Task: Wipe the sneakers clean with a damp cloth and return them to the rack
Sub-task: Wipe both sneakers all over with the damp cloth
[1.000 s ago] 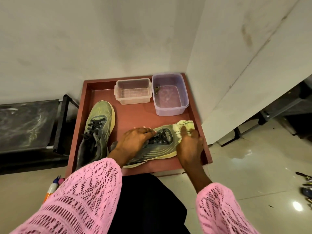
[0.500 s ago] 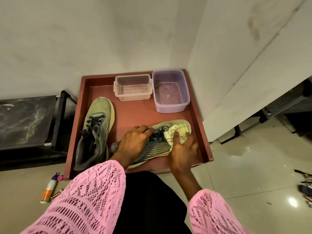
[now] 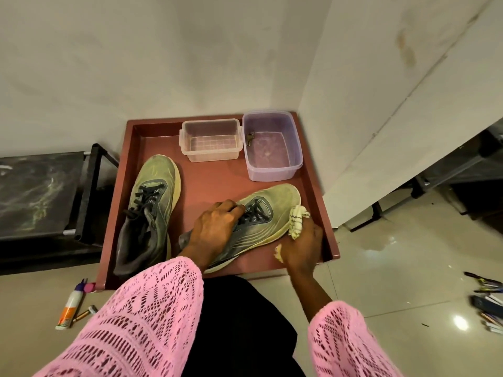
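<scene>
From the head view I see my left hand (image 3: 215, 229) curled over the laces of the near sneaker (image 3: 261, 224), gripping its top. My right hand (image 3: 302, 247) is bunched around the cloth (image 3: 297, 220), pressing it against the sneaker's sole edge just past my fingertips. The other sneaker (image 3: 148, 210) lies left of my left fingers, apart from them. Both sit in the tray (image 3: 319, 205), with two tubs beyond my fingers: clear (image 3: 211, 141) and purple (image 3: 272, 148).

Two pale, stained walls (image 3: 163, 63) meet in a corner above a glossy tiled floor (image 3: 394, 281) that reflects a light, with a black metal rack (image 3: 40, 191) at the left and pens (image 3: 487, 303) scattered at the right.
</scene>
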